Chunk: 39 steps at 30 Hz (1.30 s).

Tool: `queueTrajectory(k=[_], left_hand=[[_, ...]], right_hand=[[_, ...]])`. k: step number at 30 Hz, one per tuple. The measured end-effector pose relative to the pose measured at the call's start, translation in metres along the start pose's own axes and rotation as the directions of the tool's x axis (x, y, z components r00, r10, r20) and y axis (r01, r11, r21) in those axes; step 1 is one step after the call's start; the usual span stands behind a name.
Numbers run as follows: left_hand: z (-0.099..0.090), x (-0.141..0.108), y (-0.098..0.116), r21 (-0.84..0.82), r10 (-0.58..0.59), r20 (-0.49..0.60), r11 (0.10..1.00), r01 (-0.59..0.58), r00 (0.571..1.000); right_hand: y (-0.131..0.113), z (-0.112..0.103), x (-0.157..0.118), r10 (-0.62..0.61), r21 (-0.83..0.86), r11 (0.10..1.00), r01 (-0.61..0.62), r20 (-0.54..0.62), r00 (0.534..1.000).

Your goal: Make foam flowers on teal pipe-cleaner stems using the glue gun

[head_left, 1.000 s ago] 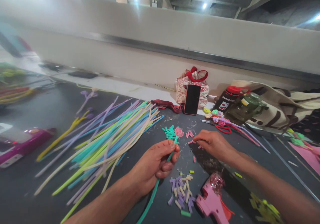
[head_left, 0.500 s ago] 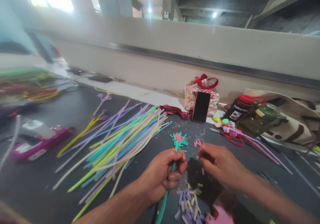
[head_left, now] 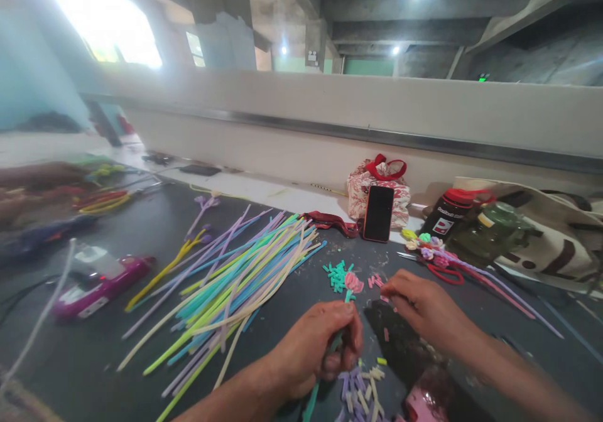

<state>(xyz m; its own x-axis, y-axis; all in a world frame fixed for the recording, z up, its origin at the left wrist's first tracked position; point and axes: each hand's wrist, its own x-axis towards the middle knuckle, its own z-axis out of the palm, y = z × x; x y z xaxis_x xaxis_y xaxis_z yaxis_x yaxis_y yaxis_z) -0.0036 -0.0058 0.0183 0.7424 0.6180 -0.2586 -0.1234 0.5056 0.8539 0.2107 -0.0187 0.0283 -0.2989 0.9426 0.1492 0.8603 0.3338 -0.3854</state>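
Note:
My left hand (head_left: 325,340) is closed round the teal pipe cleaner stem (head_left: 311,403) of a flower. The flower's pink coiled head (head_left: 353,282) stands just above my fingers. Behind it lies a heap of short teal pipe cleaner pieces (head_left: 336,275). To the right, my right hand (head_left: 417,299) is low over the table with thumb and fingers drawn together. Short pink pieces (head_left: 375,281) lie close to its fingertips; whether one is pinched there I cannot make out. Nearer me are purple and cream pieces (head_left: 360,397).
Long pastel pipe cleaners (head_left: 235,284) spread across the left. A purple-based device (head_left: 103,284) stands farther left. A phone (head_left: 378,213) leans on a patterned bag (head_left: 358,199). Finished flowers (head_left: 433,249), a black bottle (head_left: 447,211) and a green jug (head_left: 490,233) are at right. A pink object (head_left: 426,403) is near front.
The view has tilted up slightly. The pink flower head has tipped right relative to the teal pieces. My right hand stays by the pink pieces, its fingers drawn closer together.

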Motion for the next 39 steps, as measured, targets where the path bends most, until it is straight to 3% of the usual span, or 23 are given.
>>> queueTrajectory(k=[5, 9, 12, 17, 24, 31, 33, 36, 39], left_hand=[[0.003, -0.004, 0.001, 0.061, 0.055, 0.107, 0.996, -0.062, 0.993], [0.003, -0.006, 0.001, 0.022, 0.075, 0.157, 0.997, -0.079, 0.985], [0.003, -0.007, 0.001, -0.001, 0.047, 0.191, 0.999, -0.048, 0.981], [0.003, -0.008, -0.003, 0.045, -0.042, 0.251, 0.998, 0.032, 0.967], [0.002, -0.008, -0.002, 0.125, -0.148, 0.294, 0.985, 0.116, 0.944], [-0.001, -0.004, -0.008, 0.129, -0.119, 0.304, 0.988, 0.083, 0.945], [-0.003, -0.004, -0.005, 0.142, -0.07, 0.274, 0.989, 0.031, 0.959], [-0.007, -0.007, 0.005, 0.169, 0.026, 0.13, 0.984, -0.048, 0.991], [-0.012, -0.011, 0.016, 0.195, 0.116, -0.016, 0.975, -0.111, 0.993]], right_hand=[[-0.001, -0.007, 0.005, -0.009, 0.061, 0.998, 0.013, -0.063, 0.998], [-0.022, -0.019, 0.003, 0.023, 0.192, 0.981, 0.001, -0.119, 0.993], [-0.044, -0.029, -0.002, 0.005, 0.33, 0.944, 0.014, -0.056, 0.998], [-0.066, -0.034, -0.004, -0.108, 0.397, 0.915, 0.073, 0.066, 0.992], [-0.069, -0.03, 0.003, -0.193, 0.475, 0.87, 0.133, 0.081, 0.978], [-0.068, -0.034, 0.001, -0.152, 0.43, 0.898, 0.092, 0.108, 0.982], [-0.058, -0.036, 0.003, -0.112, 0.453, 0.889, 0.07, 0.066, 0.992], [-0.031, -0.031, 0.013, 0.063, 0.48, 0.875, -0.056, 0.003, 0.998], [-0.005, -0.018, 0.026, 0.169, 0.365, 0.914, -0.175, 0.048, 0.984]])
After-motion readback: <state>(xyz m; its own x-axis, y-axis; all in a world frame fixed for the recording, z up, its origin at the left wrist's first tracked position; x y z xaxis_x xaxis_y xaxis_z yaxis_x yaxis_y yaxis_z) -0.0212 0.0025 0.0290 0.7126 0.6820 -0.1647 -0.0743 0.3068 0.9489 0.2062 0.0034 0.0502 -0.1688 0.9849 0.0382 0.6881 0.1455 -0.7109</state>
